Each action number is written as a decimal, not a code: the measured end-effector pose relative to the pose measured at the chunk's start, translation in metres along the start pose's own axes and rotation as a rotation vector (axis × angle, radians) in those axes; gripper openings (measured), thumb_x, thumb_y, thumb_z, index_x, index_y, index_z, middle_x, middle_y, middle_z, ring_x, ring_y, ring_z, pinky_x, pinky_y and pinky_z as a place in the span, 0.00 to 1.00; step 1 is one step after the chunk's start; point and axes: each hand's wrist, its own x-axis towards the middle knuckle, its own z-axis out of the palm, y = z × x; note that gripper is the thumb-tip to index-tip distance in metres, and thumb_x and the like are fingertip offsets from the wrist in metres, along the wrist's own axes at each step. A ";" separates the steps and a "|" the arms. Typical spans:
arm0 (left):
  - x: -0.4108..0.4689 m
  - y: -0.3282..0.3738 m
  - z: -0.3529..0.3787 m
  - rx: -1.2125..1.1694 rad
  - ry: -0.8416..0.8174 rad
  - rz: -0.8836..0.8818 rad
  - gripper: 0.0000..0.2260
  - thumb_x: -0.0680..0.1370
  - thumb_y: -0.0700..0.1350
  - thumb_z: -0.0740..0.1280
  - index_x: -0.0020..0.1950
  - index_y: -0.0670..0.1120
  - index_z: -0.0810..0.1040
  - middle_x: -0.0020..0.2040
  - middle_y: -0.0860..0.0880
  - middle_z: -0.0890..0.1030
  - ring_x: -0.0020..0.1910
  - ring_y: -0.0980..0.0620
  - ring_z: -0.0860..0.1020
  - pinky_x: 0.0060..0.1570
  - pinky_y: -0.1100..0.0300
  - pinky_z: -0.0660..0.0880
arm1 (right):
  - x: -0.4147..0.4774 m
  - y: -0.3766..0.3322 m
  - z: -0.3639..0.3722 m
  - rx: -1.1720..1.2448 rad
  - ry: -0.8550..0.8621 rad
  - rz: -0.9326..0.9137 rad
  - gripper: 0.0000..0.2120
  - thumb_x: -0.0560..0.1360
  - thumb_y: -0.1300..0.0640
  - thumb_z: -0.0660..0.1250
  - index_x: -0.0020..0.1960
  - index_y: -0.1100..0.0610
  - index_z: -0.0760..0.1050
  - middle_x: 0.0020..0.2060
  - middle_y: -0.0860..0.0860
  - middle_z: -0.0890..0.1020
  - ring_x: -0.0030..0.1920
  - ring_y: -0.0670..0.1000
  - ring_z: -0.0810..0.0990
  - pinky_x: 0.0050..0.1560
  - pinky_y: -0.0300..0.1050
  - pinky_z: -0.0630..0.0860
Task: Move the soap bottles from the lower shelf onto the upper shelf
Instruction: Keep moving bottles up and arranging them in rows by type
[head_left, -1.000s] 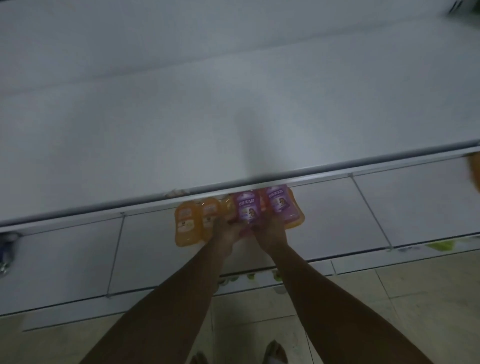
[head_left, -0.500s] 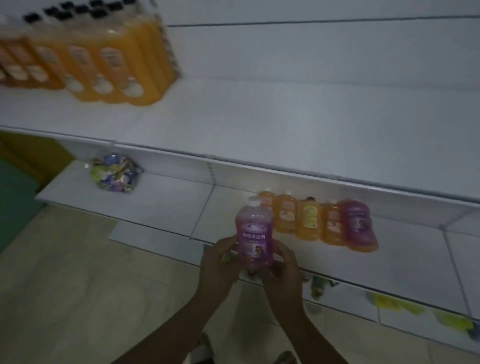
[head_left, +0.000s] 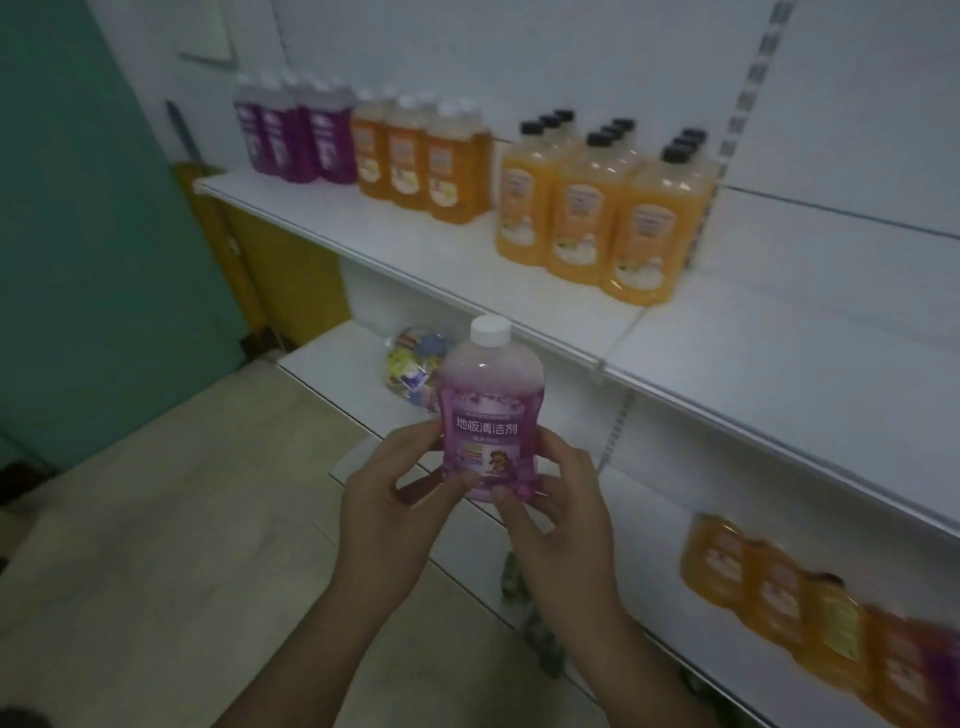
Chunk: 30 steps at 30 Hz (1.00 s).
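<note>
We hold purple bottle (head_left: 488, 415) upright in mid-air, below upper shelf (head_left: 395, 244); left hand (head_left: 384, 499), right hand (head_left: 556, 509), each grip clamped on its base. Upper shelf already stocked; orange bottles (head_left: 774, 587) on lower shelf (head_left: 327, 364) left to move.

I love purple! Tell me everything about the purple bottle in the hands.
The purple bottle looks like clear plastic holding purple liquid, paler near the top. It has a white cap and a purple label with white writing. Upright, it is gripped low by the left hand and right hand.
</note>
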 end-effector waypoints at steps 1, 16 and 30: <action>0.012 0.001 -0.021 0.006 0.012 0.017 0.21 0.73 0.37 0.77 0.65 0.50 0.83 0.57 0.52 0.84 0.61 0.49 0.81 0.54 0.63 0.81 | 0.010 -0.007 0.022 -0.014 -0.020 -0.017 0.27 0.76 0.59 0.75 0.65 0.35 0.70 0.57 0.32 0.76 0.54 0.43 0.83 0.52 0.31 0.78; 0.212 -0.021 -0.205 0.060 0.165 0.098 0.21 0.73 0.36 0.78 0.65 0.48 0.82 0.57 0.49 0.83 0.53 0.62 0.80 0.48 0.68 0.80 | 0.198 -0.054 0.237 -0.178 -0.169 -0.226 0.24 0.73 0.55 0.78 0.56 0.31 0.71 0.54 0.39 0.80 0.54 0.37 0.79 0.50 0.27 0.74; 0.453 -0.097 -0.232 0.325 0.124 0.047 0.19 0.75 0.41 0.78 0.64 0.53 0.82 0.57 0.53 0.85 0.53 0.57 0.82 0.54 0.56 0.84 | 0.428 -0.020 0.332 -0.235 -0.224 -0.128 0.13 0.75 0.56 0.76 0.58 0.54 0.79 0.49 0.45 0.83 0.50 0.44 0.83 0.47 0.41 0.82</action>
